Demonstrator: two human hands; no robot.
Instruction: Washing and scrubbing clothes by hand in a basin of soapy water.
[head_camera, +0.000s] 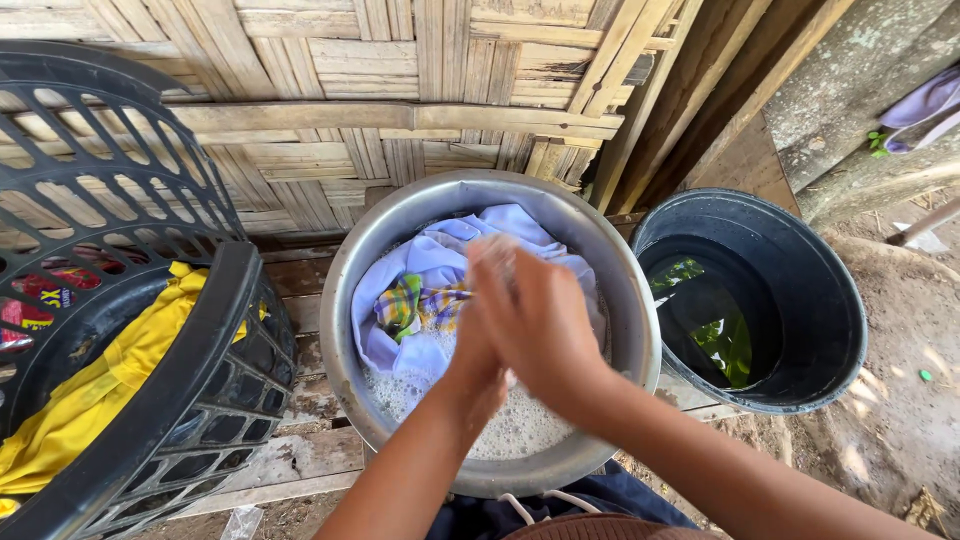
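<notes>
Both my hands are together over a metal basin (345, 300) of soapy water. My right hand (540, 320) lies on top, fingers closed on a soapy piece of pale cloth (495, 252). My left hand (478, 365) sits under it and is mostly hidden; it seems to grip the same cloth. In the basin lie a lavender garment (440, 255) and a green-and-yellow plaid cloth (405, 300), with foam (520, 425) at the near side.
A black plastic laundry basket (190, 350) at the left holds a yellow garment (90, 390). A dark bucket (800, 300) of water stands at the right. A woven bamboo wall (400, 100) is behind, wooden planks (300, 460) are beneath, bare dirt (900, 420) lies to the right.
</notes>
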